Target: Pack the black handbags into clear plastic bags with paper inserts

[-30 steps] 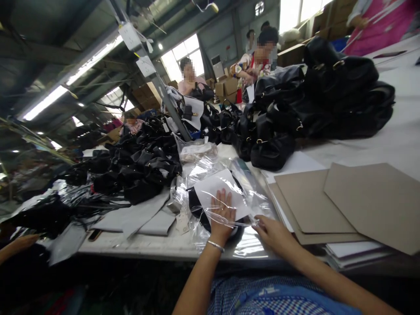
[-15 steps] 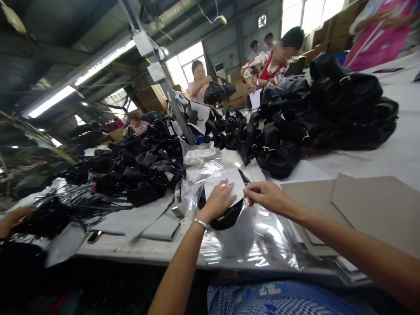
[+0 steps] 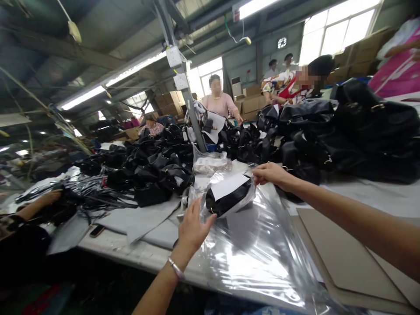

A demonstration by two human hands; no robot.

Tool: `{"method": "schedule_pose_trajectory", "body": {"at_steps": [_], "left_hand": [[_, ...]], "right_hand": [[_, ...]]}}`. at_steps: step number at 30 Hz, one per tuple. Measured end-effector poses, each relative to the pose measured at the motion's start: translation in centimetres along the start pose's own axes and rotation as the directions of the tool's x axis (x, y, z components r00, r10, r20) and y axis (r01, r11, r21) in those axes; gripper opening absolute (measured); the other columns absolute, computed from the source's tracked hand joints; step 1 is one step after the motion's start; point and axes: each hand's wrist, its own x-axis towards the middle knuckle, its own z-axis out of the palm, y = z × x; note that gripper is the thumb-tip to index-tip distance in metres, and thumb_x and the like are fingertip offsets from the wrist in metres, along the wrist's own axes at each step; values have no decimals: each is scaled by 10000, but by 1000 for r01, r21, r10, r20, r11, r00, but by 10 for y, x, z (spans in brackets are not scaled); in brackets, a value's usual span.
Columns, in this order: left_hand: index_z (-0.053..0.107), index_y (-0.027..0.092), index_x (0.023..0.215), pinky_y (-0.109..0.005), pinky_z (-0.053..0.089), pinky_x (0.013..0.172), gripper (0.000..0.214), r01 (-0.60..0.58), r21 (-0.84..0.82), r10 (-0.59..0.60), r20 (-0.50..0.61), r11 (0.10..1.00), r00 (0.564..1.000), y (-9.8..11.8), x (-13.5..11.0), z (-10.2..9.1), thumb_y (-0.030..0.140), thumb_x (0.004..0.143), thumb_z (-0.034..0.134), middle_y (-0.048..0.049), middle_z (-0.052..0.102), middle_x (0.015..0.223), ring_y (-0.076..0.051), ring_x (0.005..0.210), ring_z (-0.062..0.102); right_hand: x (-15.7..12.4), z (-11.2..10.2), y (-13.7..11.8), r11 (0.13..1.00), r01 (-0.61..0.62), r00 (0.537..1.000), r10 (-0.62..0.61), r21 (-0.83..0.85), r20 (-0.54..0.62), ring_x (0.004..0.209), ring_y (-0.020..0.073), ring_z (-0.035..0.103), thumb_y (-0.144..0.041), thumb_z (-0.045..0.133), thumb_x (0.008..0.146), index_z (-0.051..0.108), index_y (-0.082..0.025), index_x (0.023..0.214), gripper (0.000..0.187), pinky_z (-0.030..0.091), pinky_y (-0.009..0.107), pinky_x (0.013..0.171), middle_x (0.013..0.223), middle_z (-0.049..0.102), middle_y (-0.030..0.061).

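1. Black handbag (image 3: pixel 225 203) is sitting between the two hands, inside a clear plastic bag (image 3: pixel 252 196), at the far end of some glossy plastic sheets (image 3: pixel 249 253); a white sheet (image 3: pixel 229 187) is covering part of it.
2. Left hand (image 3: pixel 193 228) is spreading its fingers wide at the handbag's near left; whether it is touching the plastic, I cannot tell.
3. Right hand (image 3: pixel 271 173) is pinching the plastic bag's edge at the far right.
4. Unlike half a second earlier, the left hand is no longer lying on the white sheet, and a co-worker in pink (image 3: pixel 218 104) is lowering an arm instead of holding up a handbag.
5. Right fingertips are partly hiding, and the handbag's underside is staying out of sight.
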Motion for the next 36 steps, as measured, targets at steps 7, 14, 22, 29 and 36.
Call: {"method": "schedule_pose_trajectory", "body": {"at_steps": [7,14,22,29,36], "left_hand": [[715,148,1149,-289,461,663,390,167,-224,-107,256,960,961,-34,55,13,353,940,457,-34,660,662,-199,647,629],[726,136,1149,-242,327,499,576,143,-357,-72,205,923,976,-27,124,-43,585,858,511,11,572,580,-132,482,436],[773,124,923,-230,235,444,540,156,-332,-61,279,930,958,-16,128,-71,599,803,545,44,437,463,-110,441,340],[789,133,888,-231,240,456,471,143,-296,-32,351,944,936,-12,107,-83,540,795,571,24,497,483,-123,471,374],[772,156,1084,-216,226,440,519,171,-311,-38,391,935,920,-7,106,-105,551,802,588,24,531,534,-111,473,343]], "right_hand": [[22,-10,0,1000,-27,999,28,10,-43,608,153,685,-270,684,824,645,-133,654,222,514,194,541,638,684,67],[38,-58,-27,997,45,974,-57,-61,-219,524,121,621,-364,792,769,580,-162,591,343,491,185,497,535,569,1],[13,-68,-24,974,102,981,-132,-203,-144,457,100,533,-389,705,817,585,-168,568,354,414,198,467,492,560,2],[-9,-70,-26,930,113,982,-158,-349,-101,428,111,510,-413,674,820,604,-180,573,346,381,224,459,467,568,2],[-14,-78,-47,901,81,991,-118,-426,-62,442,115,525,-389,712,819,620,-182,569,337,379,227,462,465,578,6]]}}
